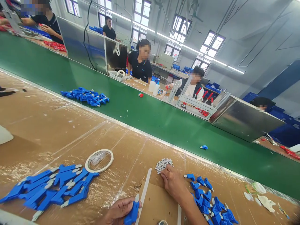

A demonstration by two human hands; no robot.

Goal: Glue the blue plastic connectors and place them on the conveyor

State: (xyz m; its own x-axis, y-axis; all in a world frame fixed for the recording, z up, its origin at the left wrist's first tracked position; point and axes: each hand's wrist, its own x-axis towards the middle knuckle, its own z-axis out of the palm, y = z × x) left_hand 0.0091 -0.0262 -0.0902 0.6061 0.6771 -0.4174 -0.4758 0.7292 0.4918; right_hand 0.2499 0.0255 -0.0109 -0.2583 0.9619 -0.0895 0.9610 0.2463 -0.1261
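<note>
Your left hand [118,212] is clamped around a blue connector [132,213] at the near edge of the surface [58,125]. Its long axis runs up and slightly right, with the white tip pointing away from you. Your right hand [172,181] reaches forward with its fingertips pinched together at a small heap of white caps [163,164]; whether they hold a cap, you cannot tell. Just right of that hand lies a pile of short blue pieces [208,203]. To your left, a pile of long blue connectors [50,186] lies beside a tape roll [99,160]. A white tray [117,76] across the green belt [150,115] holds another roll.
</note>
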